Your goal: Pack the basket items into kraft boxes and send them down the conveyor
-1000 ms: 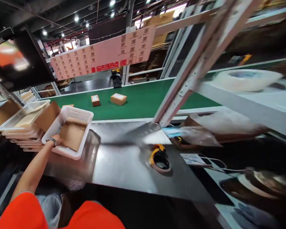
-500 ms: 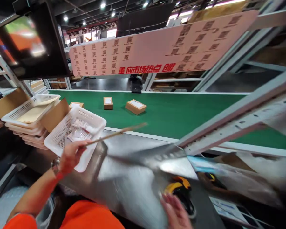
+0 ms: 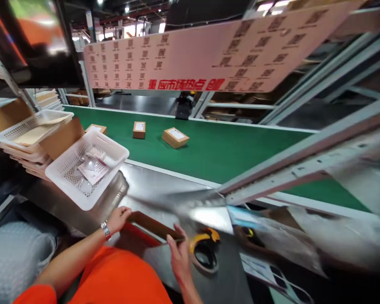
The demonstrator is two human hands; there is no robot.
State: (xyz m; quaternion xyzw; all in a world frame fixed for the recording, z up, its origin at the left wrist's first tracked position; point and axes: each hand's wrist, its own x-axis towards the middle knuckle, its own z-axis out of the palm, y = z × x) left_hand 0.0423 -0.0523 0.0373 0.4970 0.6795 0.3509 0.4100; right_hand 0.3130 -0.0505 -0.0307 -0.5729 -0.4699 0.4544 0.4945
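Over the near side of the worktop [image 3: 139, 175], your left hand [image 3: 116, 220] and right hand [image 3: 180, 253] hold the cardboard piece [image 3: 156, 225] between them, fingers closed on its two ends. Grip both ends evenly so it doesn't twist, and mind the tape dispenser [image 3: 194, 244] just beside your right hand; the white basket [image 3: 85, 203] sits apart, beyond your left.

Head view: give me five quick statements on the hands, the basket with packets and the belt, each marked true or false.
1. The left hand and right hand both hold brown cardboard. True.
2. The left hand grips the white basket with packets. False: neither hand touches it.
3. The watch is on the right wrist. False: it is on the left wrist.
4. The tape dispenser is beside the right hand. True.
5. Three boxes are visible on the green belt. True.
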